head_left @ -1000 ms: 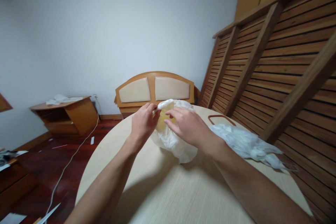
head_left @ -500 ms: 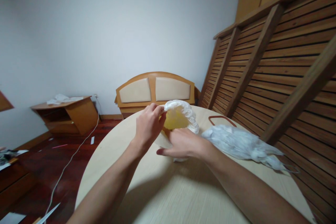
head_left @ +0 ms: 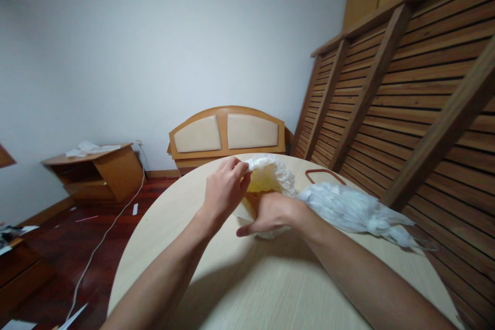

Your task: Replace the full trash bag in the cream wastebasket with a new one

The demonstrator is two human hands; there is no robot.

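A white plastic bag (head_left: pixel 275 174) with something yellow (head_left: pixel 257 185) inside stands on the round pale wooden table (head_left: pixel 251 283). My left hand (head_left: pixel 224 193) pinches the bag's rim on the left and holds the mouth apart. My right hand (head_left: pixel 270 211) reaches into the bag's mouth; its fingers are hidden inside, and the thumb lies along the bag's lower edge.
A second crumpled white bag (head_left: pixel 356 211) lies to the right on the table, beside a reddish-brown loop handle (head_left: pixel 325 172). A slatted wooden frame (head_left: pixel 406 93) leans on the right. A headboard (head_left: pixel 228 134) stands behind the table, and a low cabinet (head_left: pixel 96 170) and cable (head_left: pixel 100 242) are at left.
The bag's mouth has been pulled open, which shows the yellow contents. My right hand moved from the top of the bag down into its mouth. My left hand kept its pinch on the rim.
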